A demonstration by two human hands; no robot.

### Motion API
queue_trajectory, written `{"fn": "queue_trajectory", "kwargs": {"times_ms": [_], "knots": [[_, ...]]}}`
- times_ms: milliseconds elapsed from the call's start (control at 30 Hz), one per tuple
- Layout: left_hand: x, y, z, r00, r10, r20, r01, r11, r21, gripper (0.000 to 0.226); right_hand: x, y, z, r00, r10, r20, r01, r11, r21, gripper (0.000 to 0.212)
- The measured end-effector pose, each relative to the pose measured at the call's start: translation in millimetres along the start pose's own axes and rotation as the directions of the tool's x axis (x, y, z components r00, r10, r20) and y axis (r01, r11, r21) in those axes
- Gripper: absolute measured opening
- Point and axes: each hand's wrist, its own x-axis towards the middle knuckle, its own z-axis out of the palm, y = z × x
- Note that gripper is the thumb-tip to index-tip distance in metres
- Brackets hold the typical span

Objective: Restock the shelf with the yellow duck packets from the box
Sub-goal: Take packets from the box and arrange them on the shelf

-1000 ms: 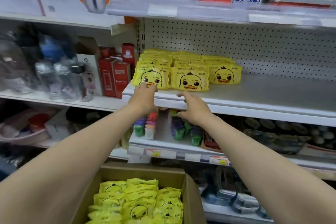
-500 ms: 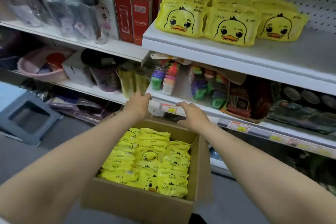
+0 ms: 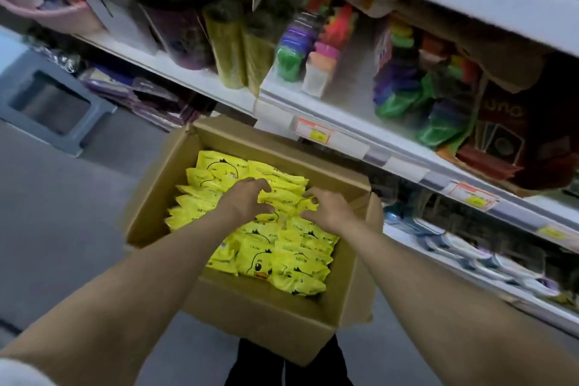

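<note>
Down from the shelf edge (image 3: 372, 150), the left hand (image 3: 242, 205) and right hand (image 3: 327, 211) now reach half-curled onto the duck packets (image 3: 282, 263) inside the box (image 3: 260, 316); whether either grips one is unclear.

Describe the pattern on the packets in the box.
Packets: yellow, cartoon duck face, orange beak; head view.

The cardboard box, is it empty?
No, the cardboard box is filled with rows of yellow duck packets.

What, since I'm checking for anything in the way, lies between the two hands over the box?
Only yellow duck packets in the box lie between the left hand and right hand, as the head view shows.
</note>
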Motion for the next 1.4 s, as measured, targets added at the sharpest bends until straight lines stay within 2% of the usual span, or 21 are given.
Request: {"fn": "queue_trajectory", "kwargs": {"times_ms": [200, 367, 500, 633, 767, 833, 900, 1033, 1167, 1300, 1400], "knots": [[35, -27, 42, 0.999, -0.031, 0.016, 0.031, 0.999, 0.023, 0.052, 49, 7, 27, 0.998, -0.062, 0.024, 0.057, 0.984, 0.167, 0.043], [45, -36, 60, 0.997, -0.014, -0.072, 0.022, 0.993, 0.117, 0.051, 70, 8, 46, 0.996, -0.088, 0.024, 0.082, 0.981, 0.174, 0.043], [45, -39, 70, 0.996, -0.029, -0.082, 0.04, 0.989, 0.14, 0.051, 79, 13, 54, 0.997, -0.081, -0.007, 0.08, 0.977, 0.196, 0.045], [48, -45, 82, 1.0, 0.013, -0.012, -0.009, 0.946, 0.324, 0.063, 86, 17, 55, 0.996, -0.093, 0.014, 0.088, 0.975, 0.206, 0.043], [55, -38, 80, 0.998, -0.037, 0.044, 0.013, 0.892, 0.452, 0.041, 92, 18, 57, 0.996, -0.084, 0.026, 0.077, 0.977, 0.201, 0.04], [60, -35, 68, 0.997, -0.053, 0.061, 0.019, 0.888, 0.459, 0.035, 94, 18, 58, 0.997, -0.071, 0.014, 0.067, 0.974, 0.216, 0.037], [60, -36, 47, 0.996, -0.045, 0.08, 0.013, 0.931, 0.366, 0.036, 94, 18, 59, 0.998, -0.068, -0.004, 0.067, 0.975, 0.21, 0.035], [54, -49, -4, 0.981, -0.003, 0.194, -0.005, 0.999, 0.042, 0.037, 93, 14, 66, 0.998, -0.049, -0.049, 0.059, 0.973, 0.222, 0.037], [48, -68, -34, 0.991, -0.03, 0.127, 0.047, 0.991, -0.128, 0.046, 91, 5, 78, 0.996, -0.001, -0.088, 0.022, 0.97, 0.243, 0.048], [43, -82, -32, 0.992, -0.105, 0.063, 0.118, 0.955, -0.272, 0.044, 91, -4, 93, 0.995, 0.008, -0.096, 0.002, 0.995, 0.096, 0.066], [32, -99, -20, 0.986, -0.152, 0.067, 0.166, 0.892, -0.42, 0.05, 92, -12, 99, 0.994, 0.033, -0.101, -0.04, 0.996, -0.075, 0.071]]}}
